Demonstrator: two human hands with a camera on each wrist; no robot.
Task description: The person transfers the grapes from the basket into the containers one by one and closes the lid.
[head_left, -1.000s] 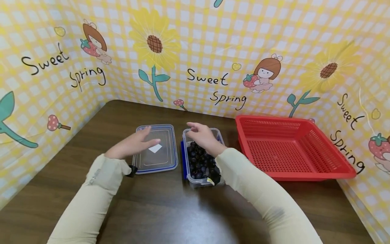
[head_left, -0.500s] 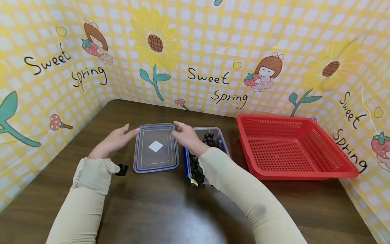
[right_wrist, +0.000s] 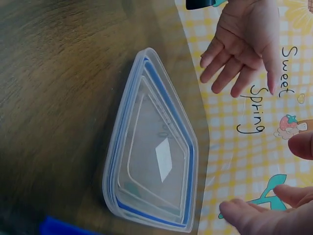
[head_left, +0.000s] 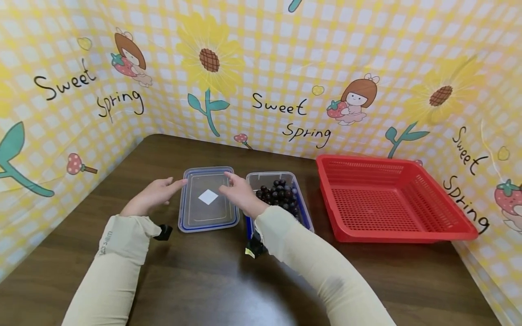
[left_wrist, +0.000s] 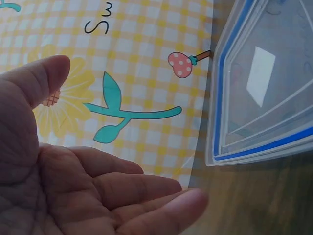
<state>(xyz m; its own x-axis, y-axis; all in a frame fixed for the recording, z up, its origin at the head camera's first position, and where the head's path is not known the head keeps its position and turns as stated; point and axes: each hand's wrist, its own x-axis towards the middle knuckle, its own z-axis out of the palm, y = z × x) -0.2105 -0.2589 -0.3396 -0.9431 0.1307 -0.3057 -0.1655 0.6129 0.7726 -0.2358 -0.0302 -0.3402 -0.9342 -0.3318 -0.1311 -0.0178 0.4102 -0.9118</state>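
A clear rectangular lid (head_left: 195,213) with a blue seal and a white diamond-shaped label lies flat on the table. Left of it hovers my left hand (head_left: 152,194), fingers relaxed, thumb near the lid's left edge. My right hand (head_left: 242,194), fingers extended, is over the lid's right edge and partly hides the container beside it. That clear container (head_left: 281,174) with blue side clips holds many dark round fruits (head_left: 281,195), like grapes or blueberries. In the left wrist view the palm of the left hand (left_wrist: 98,196) faces up, holding nothing. The right wrist view shows the right fingers (right_wrist: 244,215) apart from the lid (right_wrist: 151,132).
A red perforated basket (head_left: 403,235) stands at the right of the dark wooden table (head_left: 220,285). Behind and at both sides rises a yellow checked cloth (head_left: 277,59) printed with flowers. Black wrist-worn devices (head_left: 164,232) sit beside the sleeves.
My right hand has moved left from over the fruit container to the lid's right edge, uncovering more fruit. My left hand has moved left off the lid to its left side.
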